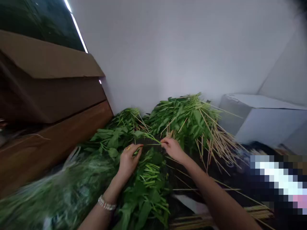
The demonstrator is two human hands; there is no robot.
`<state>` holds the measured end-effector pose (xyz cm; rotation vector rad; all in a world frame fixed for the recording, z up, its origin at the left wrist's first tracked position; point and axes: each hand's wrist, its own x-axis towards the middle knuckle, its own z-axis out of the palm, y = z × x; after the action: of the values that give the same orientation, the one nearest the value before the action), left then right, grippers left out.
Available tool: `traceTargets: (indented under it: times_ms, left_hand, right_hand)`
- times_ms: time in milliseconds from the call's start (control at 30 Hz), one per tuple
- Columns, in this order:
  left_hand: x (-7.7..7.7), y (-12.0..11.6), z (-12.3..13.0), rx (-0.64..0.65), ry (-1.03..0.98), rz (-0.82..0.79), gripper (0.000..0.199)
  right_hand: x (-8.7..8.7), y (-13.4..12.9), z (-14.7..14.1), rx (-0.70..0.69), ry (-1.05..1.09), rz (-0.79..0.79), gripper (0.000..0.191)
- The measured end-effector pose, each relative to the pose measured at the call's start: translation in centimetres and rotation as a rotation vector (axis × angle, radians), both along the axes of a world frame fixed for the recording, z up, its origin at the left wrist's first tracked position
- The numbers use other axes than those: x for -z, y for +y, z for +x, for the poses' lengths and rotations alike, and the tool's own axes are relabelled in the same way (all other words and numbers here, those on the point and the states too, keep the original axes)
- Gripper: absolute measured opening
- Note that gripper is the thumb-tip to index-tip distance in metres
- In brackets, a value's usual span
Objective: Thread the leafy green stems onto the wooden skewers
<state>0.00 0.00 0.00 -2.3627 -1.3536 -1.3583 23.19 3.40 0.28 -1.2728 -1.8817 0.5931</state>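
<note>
My right hand [174, 149] pinches a green leafy stem [151, 137] at its cut end, the leaves pointing left. From that pinch a thin stick [153, 144] runs left to my left hand [129, 158], whose thumb and fingertips are closed on its other end. Below my hands lies a bundle of cut greens [150, 175], its pale stems showing. A large heap of greens [182, 115] with many thin sticks [222, 143] stands behind, against the wall. A smaller leafy pile [115, 137] is behind my left hand.
A clear plastic bag of greens [67, 188] lies at the lower left. A cardboard box [52, 64] stands on a wooden ledge [72, 127] at the left, and a white box [268, 118] at the right. More sticks [192, 222] lie near the front edge.
</note>
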Motion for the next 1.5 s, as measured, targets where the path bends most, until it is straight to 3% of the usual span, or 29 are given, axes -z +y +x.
traceTargets:
  times_ms: [400,867,967,1100,1233,1300,1500]
  left_hand:
    - [0.2,0.6,-1.0,-0.081,0.108,0.033,0.028]
    - [-0.4,0.4,-0.6,-0.093,0.191,-0.017,0.017]
    - [-0.7,0.1,-0.1,-0.089,0.107,-0.069,0.014]
    - [-0.7,0.7,-0.9,-0.076,-0.180,-0.193,0.015]
    - [-0.3,1.9,-2.9,-0.284,-0.542,-0.212,0.018]
    - [-0.4,2.0,-3.0,-0.321,-0.550,-0.184,0.019]
    - [-1.0,0.4,-1.1,-0.275,-0.380,-0.114,0.020]
  right_hand:
    - [-2.0,-1.8,-1.3,-0.181,-0.138,0.086,0.017]
    - [-3.1,-2.2,-1.3,-0.167,-0.207,0.132,0.018]
    - [-3.1,-2.3,-1.7,-0.186,-0.207,0.136,0.018]
    - [-3.2,-2.4,-1.8,-0.195,-0.198,0.143,0.017]
    - [-3.3,-2.0,-0.6,-0.110,-0.166,0.139,0.016]
    - [-3.3,-1.7,-0.1,-0.065,-0.134,0.124,0.016]
    - [-3.0,-1.3,0.0,0.028,-0.051,0.066,0.017]
